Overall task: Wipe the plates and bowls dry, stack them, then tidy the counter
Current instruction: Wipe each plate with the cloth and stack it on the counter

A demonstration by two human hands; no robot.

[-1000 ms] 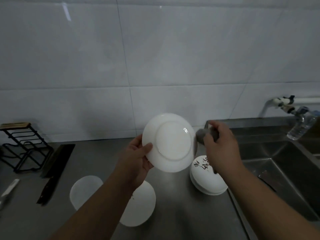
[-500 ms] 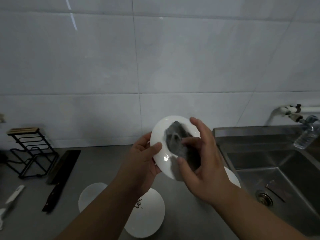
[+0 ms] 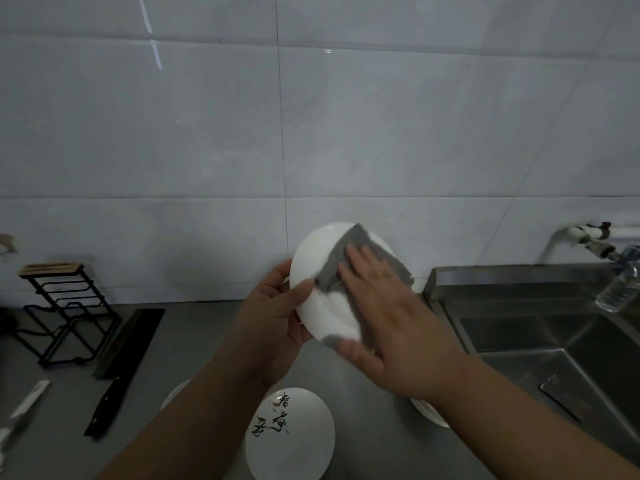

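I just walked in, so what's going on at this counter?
A person is drying dishes. Their left hand holds a white plate by its rim while the right hand presses a grey cloth flat against it. A white dish with black characters sits on the steel counter below, among others. A dark knife and black rack lie to the left; the sink is on the right.

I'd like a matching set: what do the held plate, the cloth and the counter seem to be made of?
The plate: probably glazed white ceramic, smooth and glossy. The cloth: soft grey fabric, perhaps microfibre; matte, it drapes over the plate's rim. The counter: likely brushed stainless steel, with a dull grey sheen like the sink.
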